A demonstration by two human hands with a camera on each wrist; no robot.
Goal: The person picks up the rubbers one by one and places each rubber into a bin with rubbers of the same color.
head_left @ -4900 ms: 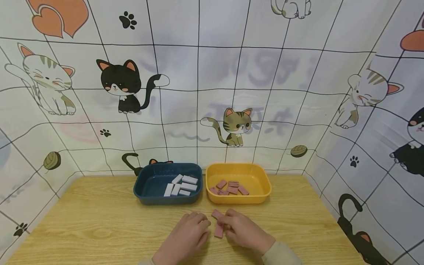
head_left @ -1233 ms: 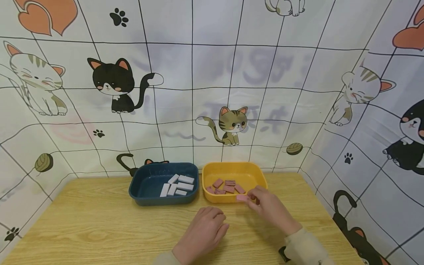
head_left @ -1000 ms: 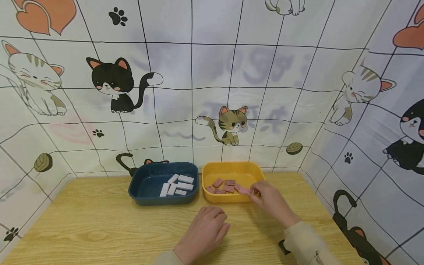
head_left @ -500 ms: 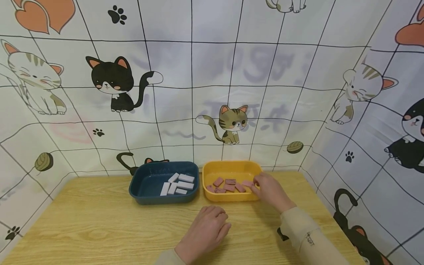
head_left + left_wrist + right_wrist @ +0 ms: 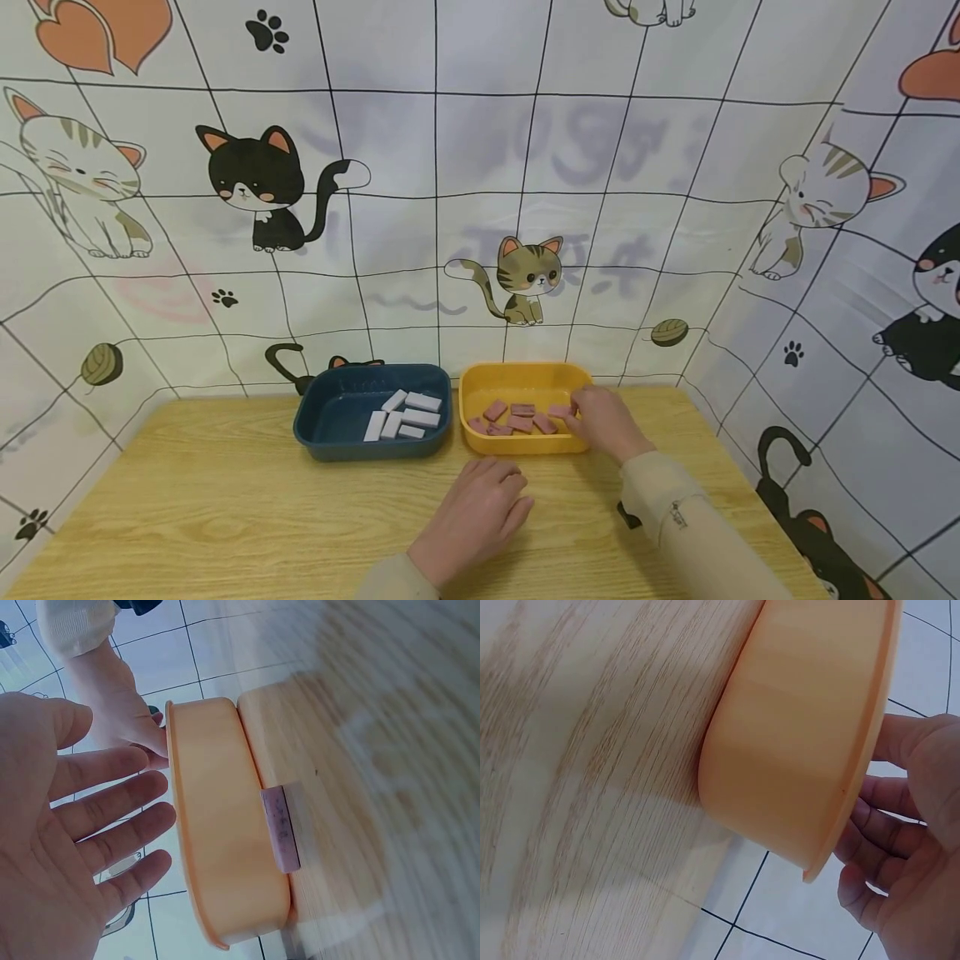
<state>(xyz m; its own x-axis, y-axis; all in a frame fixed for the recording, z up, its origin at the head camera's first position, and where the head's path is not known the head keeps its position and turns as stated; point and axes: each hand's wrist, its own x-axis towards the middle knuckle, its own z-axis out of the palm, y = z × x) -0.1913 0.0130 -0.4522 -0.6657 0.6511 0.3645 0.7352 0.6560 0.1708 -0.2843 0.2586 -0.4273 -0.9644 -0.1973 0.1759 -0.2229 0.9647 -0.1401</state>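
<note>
My right hand [image 5: 606,423] reaches over the right rim of the yellow tray [image 5: 525,446] and pinches the end of a small pink rectangular block [image 5: 558,411]. Several similar pink blocks [image 5: 521,424] lie on the tray floor, left of that one. In the right wrist view the tray wall hides the right fingertips. My left hand [image 5: 480,512] is relaxed over the table in front of the tray and holds nothing; the left wrist view shows its fingers [image 5: 124,810] spread. There, another pink block [image 5: 280,829], with dark marks on its side, lies on the table at the tray's outer wall.
A dark blue tray [image 5: 371,451] stands left of the yellow one, with several white blocks [image 5: 402,417] in its right half. Both sit at the back edge of the wooden table [image 5: 225,500], before a cat-print cloth [image 5: 405,167]. A small black object [image 5: 628,515] shows beside the right sleeve.
Two pink blocks lay between my hands on the table earlier. My right hand has carried one over the yellow tray's front rim and down inside. The left hand has shifted slightly right.
</note>
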